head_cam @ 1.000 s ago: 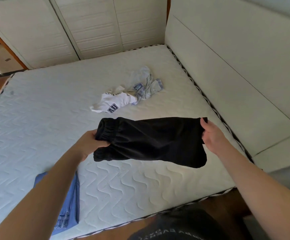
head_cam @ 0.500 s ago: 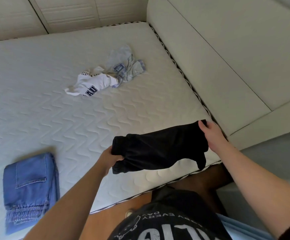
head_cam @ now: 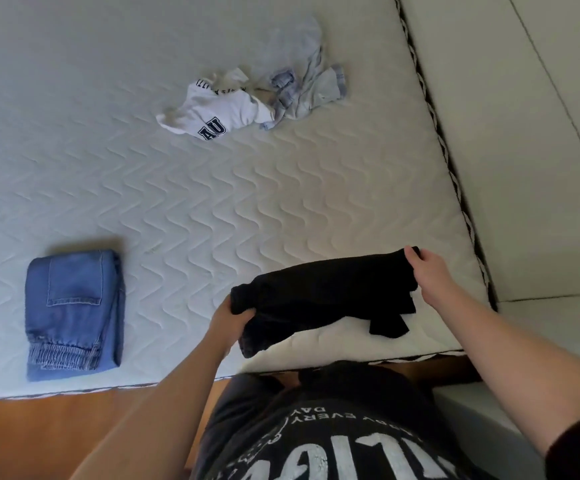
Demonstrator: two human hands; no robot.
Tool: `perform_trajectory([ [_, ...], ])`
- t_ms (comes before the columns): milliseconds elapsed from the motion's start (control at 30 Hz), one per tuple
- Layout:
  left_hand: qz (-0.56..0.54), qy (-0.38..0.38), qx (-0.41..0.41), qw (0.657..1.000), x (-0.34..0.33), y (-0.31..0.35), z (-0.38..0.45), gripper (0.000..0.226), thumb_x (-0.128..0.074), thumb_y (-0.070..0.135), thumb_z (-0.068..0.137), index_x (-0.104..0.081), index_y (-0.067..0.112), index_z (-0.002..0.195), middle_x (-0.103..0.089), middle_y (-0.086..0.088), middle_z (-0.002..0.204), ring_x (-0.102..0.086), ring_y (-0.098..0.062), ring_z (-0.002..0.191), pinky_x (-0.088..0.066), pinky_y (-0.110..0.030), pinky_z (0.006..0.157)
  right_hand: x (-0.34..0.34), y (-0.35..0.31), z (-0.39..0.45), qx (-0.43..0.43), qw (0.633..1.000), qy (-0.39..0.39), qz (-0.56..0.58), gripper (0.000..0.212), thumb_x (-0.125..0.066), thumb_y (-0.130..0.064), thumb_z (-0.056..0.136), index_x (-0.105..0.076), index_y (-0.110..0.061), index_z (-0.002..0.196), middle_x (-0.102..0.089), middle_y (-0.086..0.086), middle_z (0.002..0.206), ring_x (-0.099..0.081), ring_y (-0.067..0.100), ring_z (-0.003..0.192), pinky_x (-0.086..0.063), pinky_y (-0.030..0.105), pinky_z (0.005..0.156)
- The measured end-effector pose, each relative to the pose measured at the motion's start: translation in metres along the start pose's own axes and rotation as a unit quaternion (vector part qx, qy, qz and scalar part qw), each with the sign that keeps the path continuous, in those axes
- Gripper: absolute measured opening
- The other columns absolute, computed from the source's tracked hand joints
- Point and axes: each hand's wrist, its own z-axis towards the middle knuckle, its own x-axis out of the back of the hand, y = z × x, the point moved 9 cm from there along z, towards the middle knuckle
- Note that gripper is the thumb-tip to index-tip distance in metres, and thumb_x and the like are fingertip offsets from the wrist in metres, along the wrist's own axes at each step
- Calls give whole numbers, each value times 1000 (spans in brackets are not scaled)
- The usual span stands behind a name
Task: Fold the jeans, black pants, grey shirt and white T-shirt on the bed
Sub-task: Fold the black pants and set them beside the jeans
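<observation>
I hold the folded black pants [head_cam: 323, 296] low over the near right corner of the bed [head_cam: 177, 209]. My left hand [head_cam: 229, 322] grips the bunched waistband end, and my right hand [head_cam: 427, 275] pinches the other end. The jeans [head_cam: 74, 313] lie folded in a neat stack near the bed's front edge, to the left. Farther back, the white T-shirt [head_cam: 212, 112] with dark letters lies crumpled, and the grey shirt [head_cam: 302, 84] is bunched against its right side.
A padded cream headboard [head_cam: 506, 133] runs along the bed's right side. Wooden floor [head_cam: 39, 434] shows in front of the bed. My dark printed T-shirt [head_cam: 316, 434] fills the bottom of the view.
Both hands have brought the black pants down and toward me, to the near right corner of the bed. My head has tilted down, so the folded jeans are now in full view.
</observation>
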Motion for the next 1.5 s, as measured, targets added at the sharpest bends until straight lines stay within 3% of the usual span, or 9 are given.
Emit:
perform_trajectory([
  [200,-28,16,43,999,34,-48,4,42,-79,26,72,-60,38,107,-69,11,104,-66,-11,97,-51,-26,78,-72,-15,17,8,993,-58,-99,27,-51,-43,98,-64,-20,100,-66,2,103,-62,25,102,-49,45,97],
  [333,-25,51,88,994,72,-87,14,44,-77,24,81,-58,27,121,-67,8,104,-64,-9,92,-49,-19,67,-132,-30,18,24,980,-106,-166,43,-46,-42,101,-59,-12,129,-62,4,121,-58,24,114,-45,38,100],
  [400,-12,69,101,992,94,-101,20,45,-76,29,83,-57,23,123,-67,3,106,-64,-16,95,-53,-29,77,-165,-36,16,21,975,-128,-179,45,-45,-40,102,-55,-12,135,-59,4,126,-56,23,117,-43,35,101],
  [500,14,96,106,990,132,-109,32,46,-73,33,85,-57,18,125,-68,-4,110,-64,-26,102,-52,-45,93,-216,-44,13,13,971,-151,-185,39,-44,-35,102,-57,-13,132,-61,6,126,-57,24,113,-44,40,104],
  [800,90,162,112,976,258,-112,81,48,-72,37,85,-55,12,122,-67,-8,108,-62,-28,97,-51,-42,87,-347,-73,12,14,957,-194,-214,33,-43,-27,103,-62,-10,123,-65,10,117,-60,29,109,-46,47,102],
  [1000,132,198,143,961,302,-116,97,53,-67,32,88,-48,12,134,-62,-8,125,-59,-29,111,-46,-37,88,-395,-89,12,31,954,-214,-206,31,-44,-17,101,-59,-12,128,-62,5,125,-58,19,108,-44,26,87],
  [1067,153,201,135,958,303,-113,99,53,-64,29,90,-45,12,137,-58,-9,131,-57,-28,115,-43,-35,87,-400,-88,11,17,956,-226,-188,32,-40,-13,100,-59,-17,126,-66,0,122,-59,16,106,-42,22,79],
  [1333,170,107,71,977,220,-74,125,32,-58,20,93,-59,19,125,-64,0,122,-58,-16,112,-41,-28,97,-352,-63,20,-16,973,-180,-146,33,-40,-10,98,-62,-20,120,-67,-2,118,-60,17,107,-36,25,83],
  [1500,168,34,48,984,143,-44,146,23,-51,24,94,-62,27,115,-63,12,103,-58,-4,95,-38,-9,71,-312,-30,39,-67,975,-160,-135,34,-40,-10,97,-61,-18,123,-66,1,122,-59,17,106,-39,27,84],
])
